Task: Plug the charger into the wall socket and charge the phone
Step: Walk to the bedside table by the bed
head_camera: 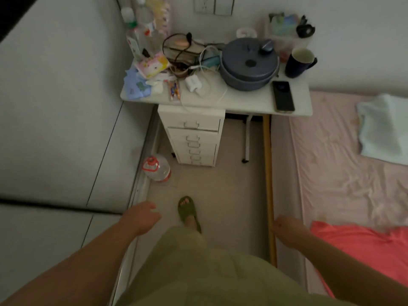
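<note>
A white charger [192, 83] with its white cable lies on the small white table [242, 102], left of a grey lidded pot. The dark phone [283, 96] lies face up near the table's front right edge. A white wall socket [204, 5] is on the wall above the table. My left hand [141, 217] hangs low over the floor, fingers loosely apart and holding nothing. My right hand [287, 230] hangs beside the bed edge, far below the table; it holds nothing, and its fingers are mostly hidden.
The table is crowded: grey pot [249, 62], dark mug [299, 62], bottles [136, 34], tangled cords. A white drawer unit [194, 138] stands beneath. A water jug [157, 168] sits on the floor. A pink bed [342, 162] fills the right, a grey wall panel the left.
</note>
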